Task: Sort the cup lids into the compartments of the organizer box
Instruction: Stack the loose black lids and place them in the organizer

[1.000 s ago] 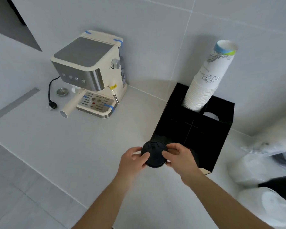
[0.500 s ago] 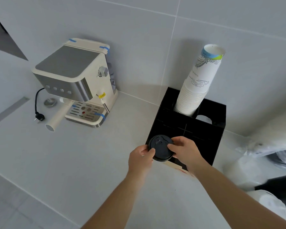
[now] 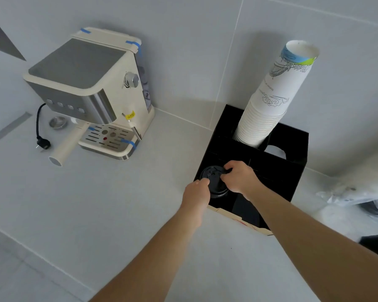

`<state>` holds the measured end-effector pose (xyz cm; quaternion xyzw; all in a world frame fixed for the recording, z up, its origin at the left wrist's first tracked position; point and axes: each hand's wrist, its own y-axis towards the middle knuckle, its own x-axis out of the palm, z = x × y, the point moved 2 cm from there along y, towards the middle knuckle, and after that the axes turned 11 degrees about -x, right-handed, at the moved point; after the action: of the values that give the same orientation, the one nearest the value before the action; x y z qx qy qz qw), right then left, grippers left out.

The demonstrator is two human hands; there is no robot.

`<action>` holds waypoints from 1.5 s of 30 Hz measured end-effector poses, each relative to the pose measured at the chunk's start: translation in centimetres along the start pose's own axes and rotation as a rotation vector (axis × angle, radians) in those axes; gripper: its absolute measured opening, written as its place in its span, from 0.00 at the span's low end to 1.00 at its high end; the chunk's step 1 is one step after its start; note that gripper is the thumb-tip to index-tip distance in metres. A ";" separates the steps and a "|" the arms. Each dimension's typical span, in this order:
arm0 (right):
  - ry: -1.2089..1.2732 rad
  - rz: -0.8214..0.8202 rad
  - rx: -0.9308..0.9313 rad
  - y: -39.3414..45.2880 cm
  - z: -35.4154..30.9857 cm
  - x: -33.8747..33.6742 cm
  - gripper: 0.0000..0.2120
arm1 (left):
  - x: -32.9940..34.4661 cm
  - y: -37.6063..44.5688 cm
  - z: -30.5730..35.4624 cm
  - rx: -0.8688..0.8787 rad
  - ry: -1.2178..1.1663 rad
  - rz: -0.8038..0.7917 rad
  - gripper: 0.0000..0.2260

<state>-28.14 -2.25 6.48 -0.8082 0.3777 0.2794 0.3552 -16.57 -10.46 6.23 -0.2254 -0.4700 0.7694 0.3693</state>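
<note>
A stack of black cup lids [image 3: 214, 178] sits in the front left compartment of the black organizer box [image 3: 277, 171]. My left hand [image 3: 198, 192] grips the stack's near left edge. My right hand [image 3: 238, 176] holds its right side, fingers curled over the top lid. A tall stack of white paper cups [image 3: 271, 101] stands in the box's back left compartment. A white lid [image 3: 276, 150] shows in the back right compartment.
A cream espresso machine [image 3: 90, 92] stands at the back left of the white counter, its black plug [image 3: 43, 144] lying beside it. Plastic bags with white and black items [image 3: 358, 192] lie at the right. A tiled wall rises behind the box.
Both hands have carried the black lids forward from in front of the box and lowered them into its front left compartment.
</note>
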 end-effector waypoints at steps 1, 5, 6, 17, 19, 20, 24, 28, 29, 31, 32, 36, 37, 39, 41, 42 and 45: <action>-0.027 -0.023 0.008 0.2 -0.2 0.0 0.18 | 0.2 0.5 0.2 -0.024 -0.030 -0.012 0.09; -0.036 -0.093 0.053 1.0 -0.4 0.9 0.22 | 0.9 1.1 0.7 -0.059 -0.109 -0.058 0.07; -0.019 -0.099 0.063 1.1 -0.4 1.2 0.23 | 1.0 1.2 0.7 -0.064 -0.114 -0.072 0.08; 0.359 -0.145 0.332 1.5 -0.2 3.1 0.17 | 2.1 2.0 1.8 -0.132 -0.135 -0.111 0.19; 0.540 -0.164 0.401 1.5 -0.4 2.8 0.17 | 2.3 1.7 2.1 -0.148 -0.098 -0.124 0.24; 0.603 -0.175 0.421 1.4 -0.5 2.5 0.18 | 2.3 1.6 2.2 -0.159 -0.094 -0.131 0.25; 0.692 -0.203 0.471 1.1 -0.8 1.6 0.32 | 2.4 1.6 2.3 -0.203 -0.089 -0.146 0.29; 0.717 -0.193 0.473 0.9 -1.0 1.4 0.31 | 2.4 1.3 2.1 -0.174 -0.087 -0.121 0.32; 0.715 -0.184 0.467 0.9 -0.9 1.4 0.31 | 2.4 1.1 2.1 -0.165 -0.090 -0.119 0.32; 0.714 -0.164 0.456 0.9 -1.0 1.4 0.32 | 2.3 0.5 2.1 -0.150 -0.097 -0.119 0.32; 0.714 -0.153 0.450 0.9 -0.9 1.4 0.33 | 2.2 0.3 2.1 -0.144 -0.103 -0.120 0.32; 0.766 -0.088 0.413 0.4 -0.6 1.2 0.34 | 1.4 -0.5 1.8 -0.122 -0.154 -0.127 0.31; 0.778 -0.064 0.398 0.2 -0.5 1.0 0.35 | 1.0 -0.5 1.6 -0.111 -0.161 -0.132 0.30; 0.797 -0.031 0.375 -0.4 -0.4 0.3 0.35 | 0.2 -0.5 1.1 -0.091 -0.165 -0.140 0.29; 0.812 -0.012 0.351 -1.3 -0.3 -0.6 0.35 | -0.8 -0.8 0.8 -0.065 -0.172 -0.133 0.29; 0.821 -0.015 0.350 -1.5 -0.2 -0.7 0.35 | -1.3 -0.6 0.6 -0.059 -0.182 -0.136 0.28; 0.874 -0.021 0.313 -3.5 -0.1 -2.1 0.35 | -2.8 -1.9 0.2 0.008 -0.192 -0.208 0.26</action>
<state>-26.42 0.16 9.34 -0.7905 0.5216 -0.1512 0.2833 -14.28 -12.22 8.06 -0.0993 -0.5209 0.7469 0.4012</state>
